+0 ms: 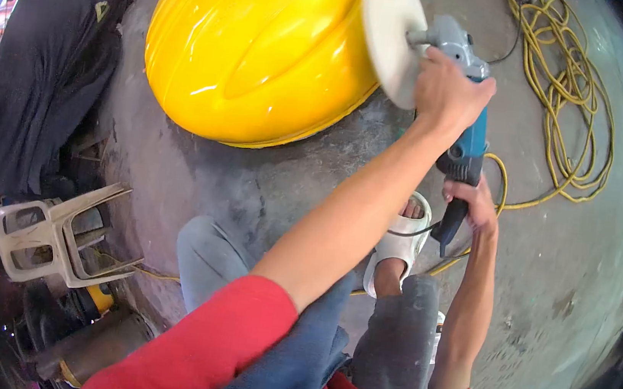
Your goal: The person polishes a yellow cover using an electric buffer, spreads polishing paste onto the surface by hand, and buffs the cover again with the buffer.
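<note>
My left hand [452, 94] is closed on the front of a teal and grey polisher [475, 136], just behind its metal head. Lower down, my right hand [474, 201] wraps round the polisher's black rear handle. The round white buffing pad [389, 38] stands tilted on edge at the right side of a large glossy yellow shell [267, 43]. Whether the pad presses on the shell or only overlaps it, I cannot tell. The side grip under my left fingers is mostly hidden.
A coiled yellow cord [559, 107] lies on the grey concrete floor [548, 275] at right, and a length runs behind my foot in a white clog [403, 239]. At left are a tipped plastic chair [53, 234] and a dark draped cloth [53, 65].
</note>
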A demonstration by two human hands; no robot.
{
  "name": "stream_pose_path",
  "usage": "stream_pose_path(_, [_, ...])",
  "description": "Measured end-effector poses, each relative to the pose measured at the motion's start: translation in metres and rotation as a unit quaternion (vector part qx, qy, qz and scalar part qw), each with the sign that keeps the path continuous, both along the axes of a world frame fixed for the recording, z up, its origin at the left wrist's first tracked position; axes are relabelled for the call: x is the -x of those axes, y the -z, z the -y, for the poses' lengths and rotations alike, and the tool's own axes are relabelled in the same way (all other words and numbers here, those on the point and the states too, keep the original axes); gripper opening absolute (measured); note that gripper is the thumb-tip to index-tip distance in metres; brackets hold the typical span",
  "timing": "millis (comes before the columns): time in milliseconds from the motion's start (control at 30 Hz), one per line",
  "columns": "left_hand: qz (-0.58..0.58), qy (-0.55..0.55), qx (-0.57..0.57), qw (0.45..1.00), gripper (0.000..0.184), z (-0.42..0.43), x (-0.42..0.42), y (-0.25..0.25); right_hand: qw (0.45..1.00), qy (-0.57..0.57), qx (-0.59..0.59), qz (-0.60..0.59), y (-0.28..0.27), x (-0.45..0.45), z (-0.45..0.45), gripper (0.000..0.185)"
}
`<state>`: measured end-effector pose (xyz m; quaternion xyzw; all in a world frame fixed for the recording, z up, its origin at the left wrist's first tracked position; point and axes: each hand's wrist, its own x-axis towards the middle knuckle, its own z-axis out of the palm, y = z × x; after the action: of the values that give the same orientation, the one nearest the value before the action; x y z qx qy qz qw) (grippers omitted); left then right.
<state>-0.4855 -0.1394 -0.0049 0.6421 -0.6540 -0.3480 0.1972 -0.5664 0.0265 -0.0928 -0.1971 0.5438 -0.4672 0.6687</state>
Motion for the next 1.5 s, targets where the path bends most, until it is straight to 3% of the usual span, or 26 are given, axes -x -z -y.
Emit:
stream_pose_path(67, [0.006,0.001,-0.011,1.0,0.075,0.008,0.005,-0.003,0.999,0.032,-0.003,-0.002,0.002,0.002,0.005,0.035])
stream_pose_path(167, [-0.003,0.008,-0.019,1.0,0.08,-0.007,-0.008,-0.007,0.999,-0.007,0.006,-0.046,-0.002,-0.003,-0.01,0.037])
stream_pose_path(267, [-0.016,0.022,0.014,1.0,0.076,-0.049,-0.052,-0.007,0.998,0.006,-0.004,-0.063,-0.025,-0.028,-0.039,0.07])
stream_pose_path(333, [-0.039,-0.014,-0.02,0.999,0.077,-0.08,-0.087,-0.021,0.987,-0.061,0.046,-0.142,-0.012,-0.042,-0.064,0.094])
stream_pose_path(367, [-0.051,-0.03,-0.014,0.998,0.077,-0.095,-0.104,-0.025,0.989,-0.086,0.021,-0.122,-0.024,-0.052,-0.068,0.098])
stream_pose_path(400, [-0.063,-0.047,-0.006,0.997,0.076,-0.108,-0.119,-0.026,0.976,-0.111,0.022,-0.187,-0.02,-0.061,-0.079,0.101])
stream_pose_path(500, [-0.097,-0.074,-0.009,0.992,0.075,-0.126,-0.143,-0.029,0.974,-0.133,0.084,-0.165,-0.02,-0.075,-0.085,0.102])
stream_pose_path(600, [-0.061,-0.038,-0.001,0.997,0.074,-0.114,-0.13,-0.028,0.974,-0.122,0.108,-0.158,-0.016,-0.074,-0.083,0.097])
stream_pose_path(667, [-0.031,0.001,0.022,0.999,0.075,-0.092,-0.103,-0.014,0.981,-0.086,0.01,-0.172,-0.017,-0.056,-0.074,0.092])
stream_pose_path(733, [-0.048,0.022,-0.007,0.999,0.079,-0.06,-0.068,-0.005,0.997,-0.011,-0.031,-0.067,-0.011,-0.033,-0.056,0.088])
stream_pose_path(767, [-0.028,0.04,-0.002,0.999,0.081,-0.044,-0.05,-0.006,0.997,-0.01,-0.01,-0.079,-0.017,-0.021,-0.043,0.08])
stream_pose_path(800, [-0.036,0.029,-0.034,0.998,0.081,-0.028,-0.035,-0.007,0.991,-0.013,-0.062,-0.12,-0.012,-0.007,-0.034,0.071])
stream_pose_path(867, [-0.046,0.009,-0.063,0.997,0.08,-0.015,-0.019,-0.007,0.996,-0.006,-0.04,-0.074,-0.007,0.009,-0.02,0.066])
stream_pose_path(1000, [-0.055,-0.001,-0.069,0.996,0.079,-0.033,-0.039,-0.01,0.997,-0.032,-0.015,-0.066,-0.005,-0.005,-0.033,0.07])
stream_pose_path(1100, [-0.163,-0.002,-0.022,0.986,0.076,-0.082,-0.092,0.008,0.982,-0.047,0.035,-0.18,-0.018,-0.042,-0.061,0.088])
stream_pose_path(1167, [-0.304,-0.025,-0.053,0.951,0.071,-0.115,-0.137,0.018,0.965,-0.091,0.072,-0.237,-0.003,-0.056,-0.083,0.1])
stream_pose_path(1200, [-0.404,-0.038,-0.084,0.91,0.069,-0.128,-0.158,0.019,0.916,-0.133,0.105,-0.364,-0.009,-0.065,-0.088,0.1])
stream_pose_path(1233, [-0.44,-0.103,-0.078,0.889,0.068,-0.143,-0.178,0.014,0.899,-0.161,0.119,-0.391,-0.022,-0.077,-0.083,0.099])
stream_pose_path(1333, [-0.472,-0.311,-0.11,0.817,0.076,-0.174,-0.245,0.025,0.849,-0.254,0.122,-0.448,-0.056,-0.117,-0.062,0.098])
stream_pose_path(1400, [-0.461,-0.43,-0.055,0.774,0.079,-0.164,-0.267,0.004,0.805,-0.351,0.105,-0.467,-0.07,-0.147,-0.044,0.098])
stream_pose_path(1500, [-0.509,-0.435,-0.041,0.741,0.076,-0.158,-0.333,0.026,0.77,-0.39,0.171,-0.475,-0.067,-0.196,-0.021,0.1])
